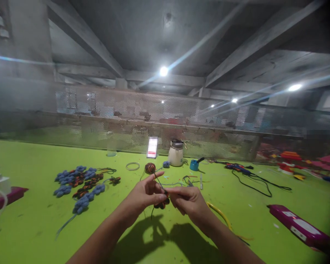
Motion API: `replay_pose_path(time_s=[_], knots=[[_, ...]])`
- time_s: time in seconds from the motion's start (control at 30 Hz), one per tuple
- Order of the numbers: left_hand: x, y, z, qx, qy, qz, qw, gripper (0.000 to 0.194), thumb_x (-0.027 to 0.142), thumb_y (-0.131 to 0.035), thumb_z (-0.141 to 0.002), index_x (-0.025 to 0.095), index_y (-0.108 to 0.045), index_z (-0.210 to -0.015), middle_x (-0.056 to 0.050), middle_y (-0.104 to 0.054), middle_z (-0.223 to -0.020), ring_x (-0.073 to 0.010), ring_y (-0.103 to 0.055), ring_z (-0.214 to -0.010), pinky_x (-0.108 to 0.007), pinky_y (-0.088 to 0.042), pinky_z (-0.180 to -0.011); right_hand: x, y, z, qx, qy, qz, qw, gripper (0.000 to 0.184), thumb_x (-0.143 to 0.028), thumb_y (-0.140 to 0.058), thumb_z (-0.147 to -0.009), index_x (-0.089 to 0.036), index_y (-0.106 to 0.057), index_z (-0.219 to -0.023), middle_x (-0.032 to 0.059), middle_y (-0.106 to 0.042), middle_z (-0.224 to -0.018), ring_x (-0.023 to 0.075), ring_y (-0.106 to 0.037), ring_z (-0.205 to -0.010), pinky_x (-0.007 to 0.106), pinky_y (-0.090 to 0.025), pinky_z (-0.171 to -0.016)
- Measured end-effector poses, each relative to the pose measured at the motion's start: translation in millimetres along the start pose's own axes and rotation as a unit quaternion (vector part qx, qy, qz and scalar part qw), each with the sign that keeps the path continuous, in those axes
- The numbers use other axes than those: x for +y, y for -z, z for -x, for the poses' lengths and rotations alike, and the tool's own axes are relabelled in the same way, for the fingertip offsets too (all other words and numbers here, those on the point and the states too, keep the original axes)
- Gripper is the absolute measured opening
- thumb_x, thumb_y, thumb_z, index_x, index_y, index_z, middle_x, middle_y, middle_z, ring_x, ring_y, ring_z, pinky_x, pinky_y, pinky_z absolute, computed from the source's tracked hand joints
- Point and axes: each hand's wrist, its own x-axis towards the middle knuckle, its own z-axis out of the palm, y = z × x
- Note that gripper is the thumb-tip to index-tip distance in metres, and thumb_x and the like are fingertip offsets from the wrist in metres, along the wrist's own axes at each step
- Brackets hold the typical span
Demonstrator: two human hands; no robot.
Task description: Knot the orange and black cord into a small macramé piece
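Observation:
My left hand (143, 192) is closed on a small dark crochet piece (161, 205) flecked with orange, which hangs below the fingertips. A strand of yarn (158, 178) passes over its raised index finger. Fingers pinched, my right hand (189, 201) meets the piece from the right; whatever it grips is hidden. Just beyond the hands lies a ball of black and orange yarn (150, 168). To the left are blue crocheted flowers (84, 202) and dark orange-flecked ones (84, 191), some with loose yarn tails.
Behind the hands stand a pale jug (176, 156), a lit phone (152, 147) and a blue pot (194, 165). A ring (132, 166) lies at back left. Cables (244, 172) and a purple power strip (299, 225) occupy the right. A mesh screen (126, 128) borders the green table (38, 157).

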Motion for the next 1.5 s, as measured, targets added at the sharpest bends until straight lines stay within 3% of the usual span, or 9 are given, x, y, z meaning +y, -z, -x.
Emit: replay_pose_path(time_s=[0.3,0.5,0.67,0.8,1.1,1.5], knots=[[-19.9,8.9,-13.2,0.051,0.003,-0.002,0.999,0.091,0.018,-0.079,-0.054,0.01,-0.035,-0.133,0.001,-0.059,-0.067,-0.0139,-0.056,-0.064,-0.027,-0.041,-0.063,8.2,-4.8,-0.6,0.011,-0.041,0.038,0.998,0.03,-0.031,-0.06,-0.078,-0.012,-0.071,-0.098,-0.0044,-0.043,-0.048,0.0034,-0.03,-0.037,0.018,-0.025,-0.037],[-19.9,5.7,-12.9,0.073,-0.024,-0.021,0.997,0.079,0.018,-0.078,-0.055,0.011,-0.043,-0.126,-0.001,-0.059,-0.078,-0.0066,-0.049,-0.051,-0.023,-0.038,-0.052,7.1,-6.9,-2.2,0.031,-0.064,0.025,0.997,0.033,-0.034,-0.061,-0.075,-0.013,-0.071,-0.099,-0.0053,-0.04,-0.045,0.0037,-0.029,-0.037,0.019,-0.025,-0.036],[-15.1,3.3,-8.5,0.08,-0.038,0.012,0.996,0.087,0.017,-0.079,-0.054,0.009,-0.039,-0.13,0.0,-0.061,-0.068,-0.0141,-0.057,-0.061,-0.028,-0.044,-0.06,4.3,-11.0,-4.6,0.042,-0.084,-0.016,0.995,0.033,-0.033,-0.065,-0.071,-0.012,-0.072,-0.096,-0.006,-0.041,-0.044,0.0034,-0.029,-0.034,0.019,-0.023,-0.034],[-10.7,10.4,-6.3,0.065,-0.016,0.042,0.997,0.085,0.014,-0.078,-0.057,0.009,-0.036,-0.131,-0.003,-0.064,-0.07,-0.0155,-0.06,-0.066,-0.029,-0.045,-0.064,-1.6,-16.5,-9.5,0.071,-0.109,-0.022,0.991,0.033,-0.031,-0.068,-0.068,-0.012,-0.071,-0.095,-0.0055,-0.047,-0.045,0.0034,-0.032,-0.033,0.018,-0.022,-0.034],[2.1,31.1,-4.1,0.041,-0.015,0.099,0.994,0.079,0.007,-0.074,-0.062,0.009,-0.035,-0.131,-0.004,-0.063,-0.07,-0.0136,-0.058,-0.061,-0.026,-0.042,-0.057,-9.0,-24.3,-32.2,0.024,-0.165,-0.1,0.981,0.039,-0.029,-0.07,-0.067,-0.012,-0.067,-0.102,-0.0023,-0.055,-0.053,0.0036,-0.038,-0.035,0.018,-0.02,-0.035],[1.3,26.8,-6.7,0.065,0.031,0.041,0.997,0.088,0.006,-0.076,-0.056,0.01,-0.034,-0.134,-0.004,-0.064,-0.069,-0.0157,-0.06,-0.066,-0.031,-0.043,-0.067,0.3,-9.8,-26.2,-0.018,-0.174,-0.121,0.977,0.037,-0.026,-0.07,-0.068,-0.013,-0.067,-0.102,-0.0023,-0.056,-0.055,0.0037,-0.039,-0.037,0.019,-0.022,-0.036]])
